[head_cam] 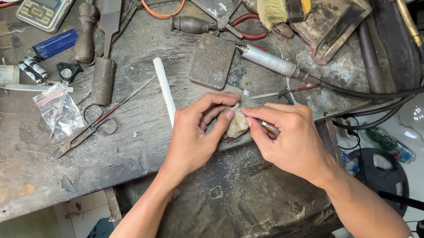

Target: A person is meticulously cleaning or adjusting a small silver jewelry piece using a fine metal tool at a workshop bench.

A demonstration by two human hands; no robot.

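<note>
From the head view, the left hand (192, 136) has its grip closed around a small pale, rough lump of stone (236, 126) at the near edge of the worn grey metal surface (23, 169). The right hand (290, 138) pinches a thin brown-handled pointed tool (262, 123). The step looks like fine scraping; the next stroke calls for a steady lump and light pressure. The tool's long axis runs lower right to upper left, tip at the lump.

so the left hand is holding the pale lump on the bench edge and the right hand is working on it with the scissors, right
Not quite. The right hand holds a thin pointed tool, not scissors; the scissors lie untouched on the bench. The left hand does hold the pale lump. The head view shows this.
</note>
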